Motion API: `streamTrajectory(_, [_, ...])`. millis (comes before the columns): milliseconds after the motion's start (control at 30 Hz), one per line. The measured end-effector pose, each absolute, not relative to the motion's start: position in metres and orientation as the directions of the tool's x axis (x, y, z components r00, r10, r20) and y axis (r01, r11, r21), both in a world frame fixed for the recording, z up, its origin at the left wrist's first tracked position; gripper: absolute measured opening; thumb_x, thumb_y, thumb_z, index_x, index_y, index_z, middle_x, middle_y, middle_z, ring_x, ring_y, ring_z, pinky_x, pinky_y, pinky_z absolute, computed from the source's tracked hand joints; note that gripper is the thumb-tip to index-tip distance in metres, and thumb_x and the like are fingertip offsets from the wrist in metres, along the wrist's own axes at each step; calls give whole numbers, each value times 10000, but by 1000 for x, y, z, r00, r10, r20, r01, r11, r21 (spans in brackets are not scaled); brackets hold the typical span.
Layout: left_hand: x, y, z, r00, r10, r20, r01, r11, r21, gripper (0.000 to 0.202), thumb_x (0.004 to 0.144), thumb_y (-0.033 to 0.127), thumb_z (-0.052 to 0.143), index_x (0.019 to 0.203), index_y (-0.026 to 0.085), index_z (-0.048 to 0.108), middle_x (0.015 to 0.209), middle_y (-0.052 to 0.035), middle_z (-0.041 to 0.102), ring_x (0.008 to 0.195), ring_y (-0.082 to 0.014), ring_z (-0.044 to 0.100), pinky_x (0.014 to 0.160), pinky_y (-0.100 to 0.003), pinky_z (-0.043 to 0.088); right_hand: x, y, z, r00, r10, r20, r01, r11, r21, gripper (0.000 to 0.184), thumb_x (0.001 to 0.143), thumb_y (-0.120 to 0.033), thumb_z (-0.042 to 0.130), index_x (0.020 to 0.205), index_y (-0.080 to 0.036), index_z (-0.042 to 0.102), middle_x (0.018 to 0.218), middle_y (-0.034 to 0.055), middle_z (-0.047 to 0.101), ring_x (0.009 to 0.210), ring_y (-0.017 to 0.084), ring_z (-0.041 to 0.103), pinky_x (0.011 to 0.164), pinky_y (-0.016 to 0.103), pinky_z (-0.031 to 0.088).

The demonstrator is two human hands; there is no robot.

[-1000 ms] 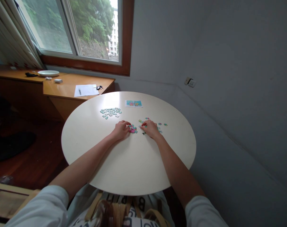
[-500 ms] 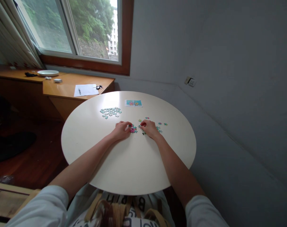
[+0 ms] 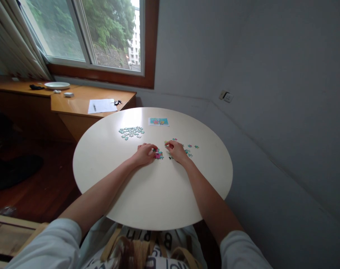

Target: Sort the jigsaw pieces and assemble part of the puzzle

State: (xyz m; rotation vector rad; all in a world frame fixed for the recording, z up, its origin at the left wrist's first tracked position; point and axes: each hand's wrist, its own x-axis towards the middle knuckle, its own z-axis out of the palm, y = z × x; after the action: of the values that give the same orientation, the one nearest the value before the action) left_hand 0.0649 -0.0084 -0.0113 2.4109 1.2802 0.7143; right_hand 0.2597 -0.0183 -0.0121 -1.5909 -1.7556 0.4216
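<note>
Handling a pink-and-teal puzzle patch at mid-table; fine detail lost

Left edge of the patch hidden by the left hand; joints between its pieces too small to make out; piece count unreadable. Left hand: fingers curled, tips at the patch's left edge; whether it grips or merely touches cannot be told. Right hand: thumb and fingertips drawn close together, narrow, at a yellow-green piece; cannot tell whether that piece is pinched or lies on the table. Patch: small, irregular in outline, lying flat, pink with teal about it; sits between the hands, nearer the left. Outward: loose pieces beside the right hand, partly covered by it; farther off, a spread of teal pieces, on the round white table; picture card beyond, print unclear; wooden desk cut off at left.
</note>
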Motion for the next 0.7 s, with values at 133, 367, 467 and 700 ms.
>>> streamTrajectory(133, [65,-8,-10,497,821,282,658,-568,494,241,770,172,544,958,232,683,932,-23,692,945,-209,583,896,-336,428,257,-16,-15,65,966,250,587,166,-793,108,746,-144,569,812,-178,648,683,-13,630,652,117,589,663,238,460])
streamTrajectory(367, [65,-8,-9,522,810,267,668,-583,462,225,757,191,559,930,222,700,919,-35,680,918,-210,589,879,-338,427,250,-16,-18,84,976,199,427,145,-892,45,711,-148,597,754,-157,606,670,7,651,649,125,627,615,227,479])
streamTrajectory(467, [65,-7,-9,524,808,269,665,-585,464,221,755,190,562,922,227,703,933,-35,679,926,-211,588,884,-337,424,248,-16,-19,65,977,202,424,156,-892,71,703,-155,596,770,-157,618,654,1,647,626,120,618,602,222,478])
streamTrajectory(700, [65,-6,-10,522,809,269,662,-583,471,211,754,205,569,906,234,713,956,-34,685,939,-217,593,910,-352,421,249,-18,-19,-12,976,218,519,192,-833,269,735,-168,553,970,-156,683,651,-18,647,565,98,556,588,217,454])
